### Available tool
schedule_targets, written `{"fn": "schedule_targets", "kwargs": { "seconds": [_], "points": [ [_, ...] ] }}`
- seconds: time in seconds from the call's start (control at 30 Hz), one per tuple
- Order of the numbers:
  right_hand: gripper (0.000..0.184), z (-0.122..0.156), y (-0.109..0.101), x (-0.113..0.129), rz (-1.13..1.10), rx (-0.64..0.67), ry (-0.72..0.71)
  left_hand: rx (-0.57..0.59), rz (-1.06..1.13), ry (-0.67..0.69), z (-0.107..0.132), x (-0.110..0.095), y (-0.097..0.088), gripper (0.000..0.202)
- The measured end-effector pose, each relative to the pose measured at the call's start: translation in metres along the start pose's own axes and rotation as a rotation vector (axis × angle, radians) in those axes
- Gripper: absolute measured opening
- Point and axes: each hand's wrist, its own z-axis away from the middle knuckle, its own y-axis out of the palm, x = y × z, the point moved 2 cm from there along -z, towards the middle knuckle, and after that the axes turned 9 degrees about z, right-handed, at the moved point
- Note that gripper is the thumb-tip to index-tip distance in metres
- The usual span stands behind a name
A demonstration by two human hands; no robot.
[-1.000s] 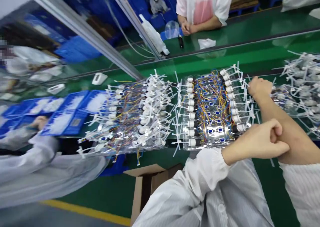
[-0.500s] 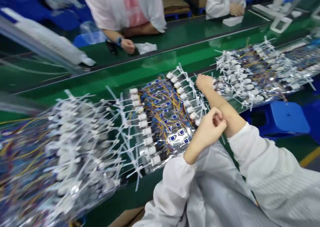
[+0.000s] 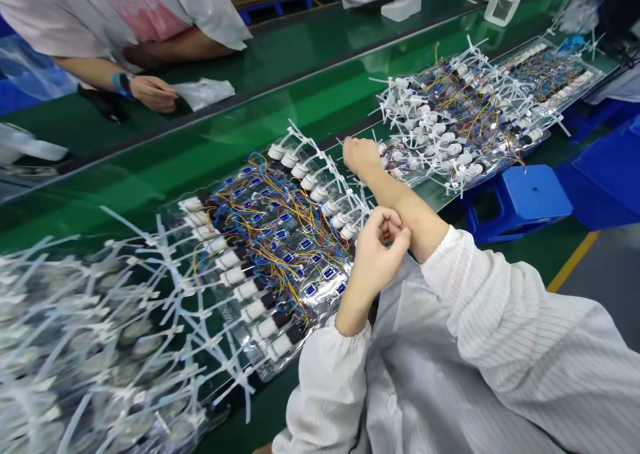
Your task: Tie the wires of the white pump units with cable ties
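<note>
My left hand (image 3: 379, 253) is curled, thumb and fingers bent toward each other, against my right forearm; nothing shows between them. My right hand (image 3: 361, 154) is closed in a fist, reaching past the left one, and nothing sticks out of it. Left of both hands lies a clear plastic tray (image 3: 327, 293) of small blue-faced modules, with yellow, blue and red wires (image 3: 280, 221) across them. White cylindrical parts (image 3: 255, 309) line its two sides, with white cable ties (image 3: 175, 267) sticking outward. More wired parts (image 3: 440, 127) lie just right of my right hand.
A blurred heap of white parts and ties (image 3: 90, 347) fills the near left. Across the green bench (image 3: 280, 61), a co-worker's hand (image 3: 153, 94) is beside a white plastic bag (image 3: 207, 93). A blue stool (image 3: 530, 197) stands at the right, below the bench edge.
The view has swung to the right, so the bench and trays sit further left. My hands keep the same pose, left at the right forearm.
</note>
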Motion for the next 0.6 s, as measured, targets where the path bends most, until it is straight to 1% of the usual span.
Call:
{"fn": "schedule_targets", "kwargs": {
  "seconds": [0.13,0.23,0.4,0.6],
  "points": [
    [0.053,-0.003,0.005,0.001,-0.008,-0.007,-0.004,0.02,-0.072,0.12,0.002,-0.005,0.0,0.031],
    [0.054,-0.007,0.009,0.001,-0.009,-0.016,-0.012,0.053,-0.131,0.165,0.002,-0.008,0.001,0.03],
    [0.053,-0.008,0.012,0.002,-0.001,-0.018,-0.022,0.045,-0.179,0.169,0.0,-0.013,0.002,0.022],
    [0.055,-0.007,0.01,0.001,0.013,-0.018,-0.033,0.039,-0.176,0.149,-0.001,-0.013,0.004,0.022]
  ]
}}
